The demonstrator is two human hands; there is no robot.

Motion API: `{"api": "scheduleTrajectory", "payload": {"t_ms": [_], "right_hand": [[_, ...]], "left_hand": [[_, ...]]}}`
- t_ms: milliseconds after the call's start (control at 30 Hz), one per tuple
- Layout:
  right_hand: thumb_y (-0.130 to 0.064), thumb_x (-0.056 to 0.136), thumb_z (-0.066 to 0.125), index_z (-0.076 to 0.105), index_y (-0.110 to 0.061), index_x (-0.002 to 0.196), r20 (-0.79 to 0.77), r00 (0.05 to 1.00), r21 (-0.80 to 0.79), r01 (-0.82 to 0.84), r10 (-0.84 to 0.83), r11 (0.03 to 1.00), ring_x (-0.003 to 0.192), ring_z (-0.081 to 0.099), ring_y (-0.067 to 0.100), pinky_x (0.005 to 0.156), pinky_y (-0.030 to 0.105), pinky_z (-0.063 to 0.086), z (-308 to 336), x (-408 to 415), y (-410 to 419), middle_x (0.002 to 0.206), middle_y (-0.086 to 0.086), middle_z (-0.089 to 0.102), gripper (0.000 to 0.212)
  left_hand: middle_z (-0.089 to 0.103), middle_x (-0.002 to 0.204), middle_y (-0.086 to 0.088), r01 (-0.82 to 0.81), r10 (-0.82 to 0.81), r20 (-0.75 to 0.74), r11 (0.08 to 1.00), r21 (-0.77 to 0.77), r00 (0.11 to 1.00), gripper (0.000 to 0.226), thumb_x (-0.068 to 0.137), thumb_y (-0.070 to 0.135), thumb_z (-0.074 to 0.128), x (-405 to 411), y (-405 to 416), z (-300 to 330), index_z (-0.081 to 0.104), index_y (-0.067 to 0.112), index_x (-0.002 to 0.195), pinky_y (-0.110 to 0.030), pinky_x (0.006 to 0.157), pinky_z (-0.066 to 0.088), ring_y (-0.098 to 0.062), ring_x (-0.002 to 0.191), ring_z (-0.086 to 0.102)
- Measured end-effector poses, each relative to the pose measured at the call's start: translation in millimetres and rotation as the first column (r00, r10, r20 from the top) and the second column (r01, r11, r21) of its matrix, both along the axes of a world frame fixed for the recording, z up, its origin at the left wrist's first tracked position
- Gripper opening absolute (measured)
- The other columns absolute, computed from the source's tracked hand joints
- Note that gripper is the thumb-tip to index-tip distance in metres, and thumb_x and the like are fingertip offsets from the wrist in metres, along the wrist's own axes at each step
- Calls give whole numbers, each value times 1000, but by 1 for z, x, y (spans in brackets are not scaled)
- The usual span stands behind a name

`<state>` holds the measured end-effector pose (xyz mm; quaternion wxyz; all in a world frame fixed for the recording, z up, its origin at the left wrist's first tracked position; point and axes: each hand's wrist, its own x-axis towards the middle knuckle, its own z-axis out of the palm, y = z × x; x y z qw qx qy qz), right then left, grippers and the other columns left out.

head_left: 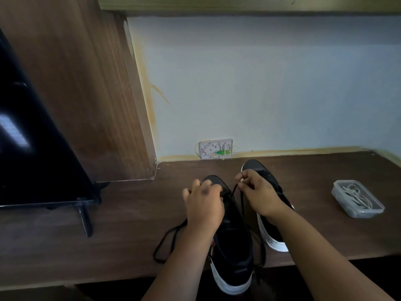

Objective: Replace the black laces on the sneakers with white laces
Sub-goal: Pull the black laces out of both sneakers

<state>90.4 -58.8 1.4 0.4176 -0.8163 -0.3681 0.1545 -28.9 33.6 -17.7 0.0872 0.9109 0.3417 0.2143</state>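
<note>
Two black sneakers with white soles stand on the dark wooden desk, toes toward the wall. The near sneaker (232, 253) lies under my left hand (202, 203), which presses down on its toe end. My right hand (257, 190) pinches a strand of the black lace (233, 192) above that shoe's front eyelets. Loose lengths of black lace trail left across the desk (165, 242) and down the shoe's right side. The far sneaker (271, 231) sits behind my right wrist, partly hidden. White laces (355, 196) lie coiled in a clear plastic box at the right.
A black TV screen (32, 148) on a stand fills the left side, its foot (85, 222) resting on the desk (130, 213). A wooden panel rises behind it. A small white wall box (217, 148) sits at the desk's back edge. The desk's front edge runs near the shoe heels.
</note>
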Motion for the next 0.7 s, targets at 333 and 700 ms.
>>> {"api": "scheduleTrajectory", "payload": {"t_ms": [333,700], "right_hand": [[-35,84,72,66,-23,97,215,977,-58,9,4,998,74,55,-3,60,2,40,8,-13,-5,90,-8,63,19],[-16,86,62,74,-18,92,47,999,-177,27,-19,984,80,62,9,60,9,40,6,-13,-7,85,-4,69,13]], "left_hand": [[52,111,7,1,-4,-24,995,-100,1000,18,91,31,56,-1,1,-3,65,31,107,-38,87,32,-20,111,41],[56,100,9,-58,184,207,865,-499,961,19,92,33,60,-20,26,-8,54,37,74,-39,85,49,-19,103,53]]}}
